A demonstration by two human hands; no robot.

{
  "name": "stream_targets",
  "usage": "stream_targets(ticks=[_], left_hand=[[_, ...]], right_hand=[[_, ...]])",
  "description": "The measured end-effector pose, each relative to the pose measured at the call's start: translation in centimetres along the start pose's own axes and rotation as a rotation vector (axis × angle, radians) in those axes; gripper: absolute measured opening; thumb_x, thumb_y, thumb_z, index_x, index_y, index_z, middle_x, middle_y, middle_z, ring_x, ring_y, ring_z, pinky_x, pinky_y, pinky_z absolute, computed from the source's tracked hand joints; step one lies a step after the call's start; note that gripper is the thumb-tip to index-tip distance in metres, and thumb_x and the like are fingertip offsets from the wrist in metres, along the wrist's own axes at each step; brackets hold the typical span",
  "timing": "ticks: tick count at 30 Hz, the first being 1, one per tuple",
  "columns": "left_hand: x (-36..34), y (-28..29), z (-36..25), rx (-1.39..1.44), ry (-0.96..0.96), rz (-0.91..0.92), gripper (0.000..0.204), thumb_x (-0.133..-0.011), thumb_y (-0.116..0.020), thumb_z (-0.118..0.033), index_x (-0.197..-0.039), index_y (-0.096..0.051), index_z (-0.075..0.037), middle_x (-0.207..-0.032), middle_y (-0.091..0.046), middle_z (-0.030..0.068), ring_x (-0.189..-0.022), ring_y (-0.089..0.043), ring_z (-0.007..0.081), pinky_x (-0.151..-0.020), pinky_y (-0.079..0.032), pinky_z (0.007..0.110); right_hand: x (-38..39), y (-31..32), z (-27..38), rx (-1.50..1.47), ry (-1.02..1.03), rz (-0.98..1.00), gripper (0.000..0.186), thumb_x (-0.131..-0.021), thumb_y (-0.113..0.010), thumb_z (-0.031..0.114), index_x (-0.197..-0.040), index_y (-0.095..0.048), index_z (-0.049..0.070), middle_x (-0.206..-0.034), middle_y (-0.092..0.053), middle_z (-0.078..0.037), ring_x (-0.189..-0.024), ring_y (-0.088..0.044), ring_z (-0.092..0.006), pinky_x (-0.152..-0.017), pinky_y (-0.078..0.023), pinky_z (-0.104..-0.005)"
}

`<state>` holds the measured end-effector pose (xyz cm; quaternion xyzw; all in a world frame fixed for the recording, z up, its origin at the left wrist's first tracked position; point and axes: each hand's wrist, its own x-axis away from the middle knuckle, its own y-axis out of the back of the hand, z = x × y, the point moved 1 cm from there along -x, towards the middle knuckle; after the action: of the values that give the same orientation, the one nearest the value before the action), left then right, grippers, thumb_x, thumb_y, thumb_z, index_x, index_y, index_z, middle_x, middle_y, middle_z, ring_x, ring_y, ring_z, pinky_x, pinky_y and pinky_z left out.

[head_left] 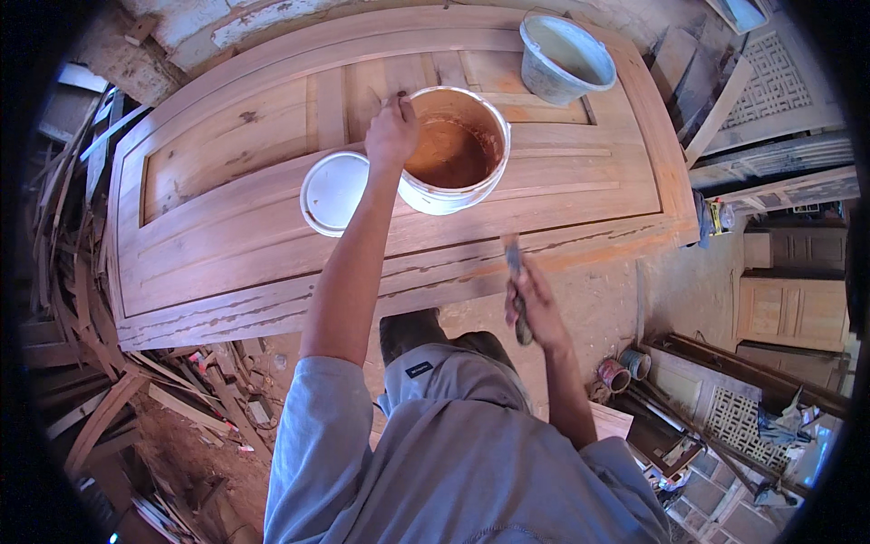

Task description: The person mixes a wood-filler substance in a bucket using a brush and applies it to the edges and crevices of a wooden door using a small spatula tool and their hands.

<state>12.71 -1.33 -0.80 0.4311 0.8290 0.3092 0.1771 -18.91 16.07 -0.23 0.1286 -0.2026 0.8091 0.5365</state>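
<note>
A white bucket with brown paste inside stands on a large wooden panelled door. My left hand is closed on the bucket's left rim, the arm stretched over the door. Beside the bucket, partly behind my left forearm, lies a round white lid. My right hand grips a putty knife, its brown-smeared blade pointing up and away near the door's front edge. Dark brown streaks run along the near edge of the door.
A grey-blue bucket with cloudy liquid sits at the door's far right. Wood offcuts are heaped along the left. On the floor to the right are small tins, a latticed panel and loose boards. More doors lean farther right.
</note>
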Motion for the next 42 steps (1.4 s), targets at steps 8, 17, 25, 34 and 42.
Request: stream_targets(ticks=[8,17,25,34,42], left_hand=[[0.5,0.2,-0.5,-0.07,-0.027,-0.047,0.041,-0.099,-0.041,-0.04,-0.106,-0.065,-0.008,-0.101,-0.067,0.0244,-0.096,-0.062,0.0477,-0.086,-0.048,0.057],[0.1,-0.2,-0.2,-0.036,-0.028,-0.052,0.042,-0.099,-0.042,-0.04,-0.107,-0.067,-0.008,-0.103,-0.067,0.0244,-0.098,-0.062,0.0476,-0.087,-0.048,0.056],[0.4,0.0,-0.1,-0.03,-0.022,-0.071,0.045,-0.098,-0.041,-0.041,-0.104,-0.068,-0.006,-0.102,-0.067,0.0242,-0.098,-0.061,0.0485,-0.089,-0.048,0.056],[-0.2,-0.2,0.2,-0.026,-0.014,-0.075,0.044,-0.098,-0.042,-0.04,-0.102,-0.069,-0.005,-0.099,-0.068,0.0243,-0.098,-0.062,0.0479,-0.089,-0.048,0.056],[0.2,0.0,-0.7,0.016,-0.011,-0.046,0.043,-0.098,-0.042,-0.039,-0.106,-0.068,-0.007,-0.103,-0.068,0.0239,-0.098,-0.062,0.0476,-0.089,-0.048,0.055]], right_hand=[[2.2,-3.3,-8.6,1.039,0.208,-0.234,0.048,-0.096,-0.055,0.022,-0.143,-0.045,0.017,-0.082,-0.058,-0.024,-0.066,-0.061,-0.0441,-0.059,-0.052,-0.051],[-1.1,-4.1,-7.7,1.384,-0.109,-0.257,0.045,-0.097,-0.05,0.029,-0.142,-0.046,0.025,-0.085,-0.06,-0.025,-0.07,-0.065,-0.044,-0.063,-0.055,-0.0531],[-0.4,-4.1,-6.4,1.384,-0.142,-0.193,0.044,-0.097,-0.051,0.028,-0.14,-0.048,0.023,-0.089,-0.06,-0.026,-0.073,-0.065,-0.0445,-0.065,-0.055,-0.0541],[0.4,-5.1,-8.9,1.344,-0.1,-0.206,0.044,-0.097,-0.052,0.026,-0.141,-0.049,0.023,-0.083,-0.059,-0.025,-0.071,-0.064,-0.0445,-0.062,-0.054,-0.0531],[0.0,-6.9,-11.8,1.284,0.009,-0.324,0.046,-0.097,-0.053,0.025,-0.142,-0.047,0.025,-0.081,-0.058,-0.025,-0.065,-0.062,-0.0438,-0.058,-0.053,-0.0524]])
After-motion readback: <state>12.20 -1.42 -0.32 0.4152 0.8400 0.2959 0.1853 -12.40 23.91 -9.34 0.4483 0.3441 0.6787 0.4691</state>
